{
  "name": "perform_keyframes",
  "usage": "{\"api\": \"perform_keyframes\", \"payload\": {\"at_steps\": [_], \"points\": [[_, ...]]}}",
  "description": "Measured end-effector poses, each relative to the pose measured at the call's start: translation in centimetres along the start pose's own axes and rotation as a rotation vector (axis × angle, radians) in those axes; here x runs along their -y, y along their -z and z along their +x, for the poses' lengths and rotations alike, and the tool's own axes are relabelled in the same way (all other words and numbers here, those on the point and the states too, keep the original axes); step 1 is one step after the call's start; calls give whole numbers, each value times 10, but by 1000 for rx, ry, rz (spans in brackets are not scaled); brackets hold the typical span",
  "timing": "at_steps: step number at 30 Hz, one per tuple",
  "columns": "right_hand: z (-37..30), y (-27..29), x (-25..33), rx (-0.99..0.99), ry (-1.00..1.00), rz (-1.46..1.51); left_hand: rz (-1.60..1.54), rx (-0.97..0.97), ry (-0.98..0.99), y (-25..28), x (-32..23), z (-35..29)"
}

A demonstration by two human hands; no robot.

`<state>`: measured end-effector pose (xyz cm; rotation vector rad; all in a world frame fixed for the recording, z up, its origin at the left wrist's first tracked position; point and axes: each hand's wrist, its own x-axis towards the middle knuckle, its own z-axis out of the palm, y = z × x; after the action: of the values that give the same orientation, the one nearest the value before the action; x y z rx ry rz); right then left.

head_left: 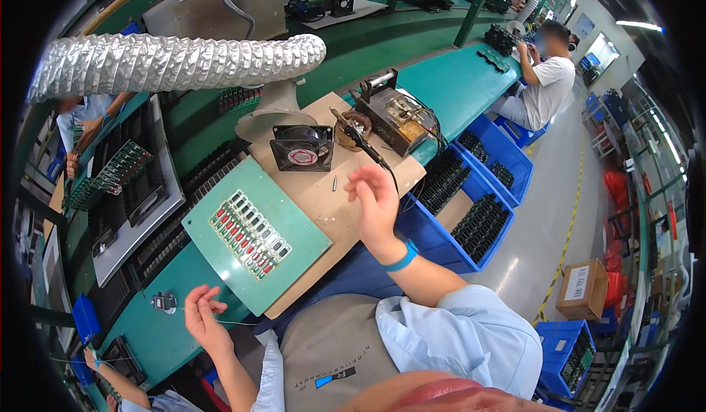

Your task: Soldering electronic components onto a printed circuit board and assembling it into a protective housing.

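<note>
My right hand (376, 204), a blue band (402, 256) round its wrist, is raised over the brown board's right side. Its fingers curl loosely, apart, with nothing visible in them. Nearest to it is a soldering iron (365, 147), resting with its tip end by a round holder (354, 129). My left hand (204, 315) hovers off the near-left edge of a green plate (215, 254), fingers loosely bent and apart. A thin pale line shows beside it; whether the hand touches it I cannot tell. Several small circuit boards (250, 233) with red and black parts sit in rows on the plate.
A black fan (302, 148) and a soldering station (397, 120) stand behind the plate. A silver duct (176, 66) hangs above. Blue bins (482, 254) of black parts are at right. Co-workers sit far right (553, 81) and at left. A small metallic part (163, 302) lies on the bench.
</note>
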<state>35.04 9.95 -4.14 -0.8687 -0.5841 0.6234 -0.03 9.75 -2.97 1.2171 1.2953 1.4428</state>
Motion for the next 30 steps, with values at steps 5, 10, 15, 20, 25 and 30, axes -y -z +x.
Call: {"api": "perform_keyframes", "payload": {"at_steps": [5,10,15,20,25,30], "points": [[-31,16,-8,19,78,-179,166,195,90,7,23,19],[-37,-2,12,473,283,-851,379,195,-61,-16,21,27],[-33,-15,0,620,266,-1125,597,123,-22,-26,-1,31],[-25,-19,-5,742,99,-1212,418,303,123,-16,17,40],[-39,-20,25,713,42,-880,131,264,76,-7,-6,13],[-55,-28,44,696,148,-584,-280,98,53,8,-37,-17]]}}
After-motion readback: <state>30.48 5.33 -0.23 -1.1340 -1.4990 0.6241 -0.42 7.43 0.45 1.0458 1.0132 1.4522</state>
